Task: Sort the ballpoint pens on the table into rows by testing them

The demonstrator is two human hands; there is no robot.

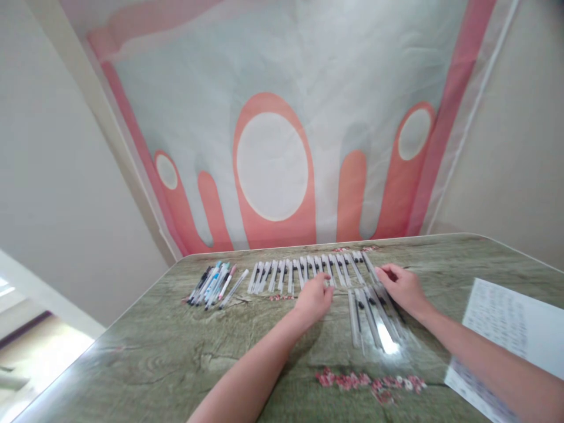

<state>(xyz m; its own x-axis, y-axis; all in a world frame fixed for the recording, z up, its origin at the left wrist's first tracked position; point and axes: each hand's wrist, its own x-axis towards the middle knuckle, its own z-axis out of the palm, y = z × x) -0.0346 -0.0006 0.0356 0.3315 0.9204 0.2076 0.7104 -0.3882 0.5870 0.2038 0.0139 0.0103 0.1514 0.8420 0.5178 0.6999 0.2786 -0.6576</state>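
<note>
The pen row [282, 275] runs beyond the left hand [314, 298], ending beside the right hand [403, 288], both grips unclear

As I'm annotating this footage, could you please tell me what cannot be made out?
In the head view:
Paper's writing: too small and blurred; the right forearm covers part, the picture's right edge cuts off more.
Row of pens: the left hand hides some lower ends.
Right hand's grip: too blurred.

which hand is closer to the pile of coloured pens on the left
Left. The left hand is right of the pile of coloured pens, at the near edge of the long row of pens; the right hand is farther off, by the row's right end.
</note>
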